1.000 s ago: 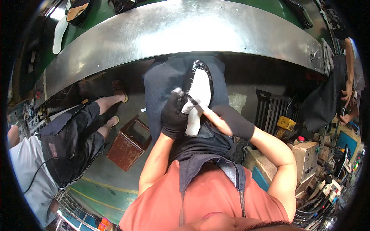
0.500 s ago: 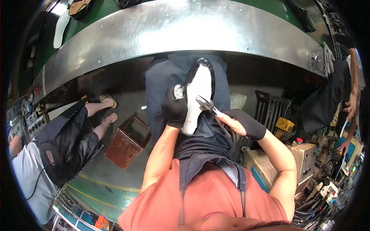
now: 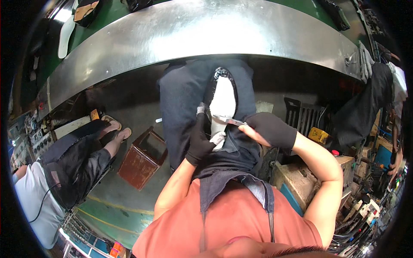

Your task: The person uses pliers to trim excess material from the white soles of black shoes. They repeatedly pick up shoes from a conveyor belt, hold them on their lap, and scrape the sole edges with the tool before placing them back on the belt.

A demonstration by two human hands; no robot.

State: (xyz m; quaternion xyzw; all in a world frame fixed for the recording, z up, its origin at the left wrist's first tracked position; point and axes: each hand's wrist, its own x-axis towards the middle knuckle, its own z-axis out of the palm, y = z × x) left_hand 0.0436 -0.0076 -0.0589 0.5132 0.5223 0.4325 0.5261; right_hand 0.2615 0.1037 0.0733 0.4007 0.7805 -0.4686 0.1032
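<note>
Right hand (image 3: 269, 129): black-gloved, bare at the fingertips; fingers closed round a slim metal tool (image 3: 233, 121), which we cannot identify further.
Tool tip: over the narrow waist of the shoe's white underside; contact we cannot confirm.
Left hand (image 3: 199, 142): black-gloved, partly spread, one pale-wrapped fingertip by the shoe's left edge, another wrapped tip by the heel; whether it is closed on the shoe we cannot tell.
Shoe (image 3: 224, 99): one, black upper, white underside facing up, resting on the lap, toe away from the body.
Handling, left: in our judgement, a firm hold at heel and side stops the shoe rolling; fingertips belong out of the tool's line.
Handling, right: we would hold the tool low and nearly flat, using short, light strokes so the white face is not gouged.
Lap (image 3: 176, 101): dark blue cloth, soft; it may give under pressure, so we would brace the shoe first.
Bench (image 3: 206, 41): bare metal edge, just beyond the toe.
Floor, left: one brown box (image 3: 140, 165), apart from the work.
</note>
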